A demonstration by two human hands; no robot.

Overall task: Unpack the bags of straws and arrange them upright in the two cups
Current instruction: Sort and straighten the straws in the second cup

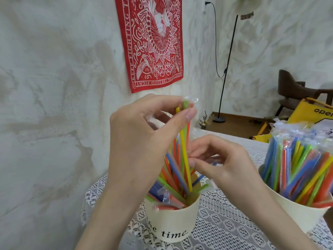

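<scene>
Straws (185,150) stand nearly upright, tops pinched by your left hand (144,134), lower ends in the cup (173,222), your right hand (221,163) pinching their wrapper.

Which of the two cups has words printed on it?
The cup below the hands, at the bottom centre: it reads "time." in black. The right cup, crammed with straws, shows a plain wall.

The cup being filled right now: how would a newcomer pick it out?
On the lace tablecloth, find the two cream cups. It is the left cup, under both hands, straws leaning loosely. Unlike the right cup, it bears black lettering ending "time."
</scene>
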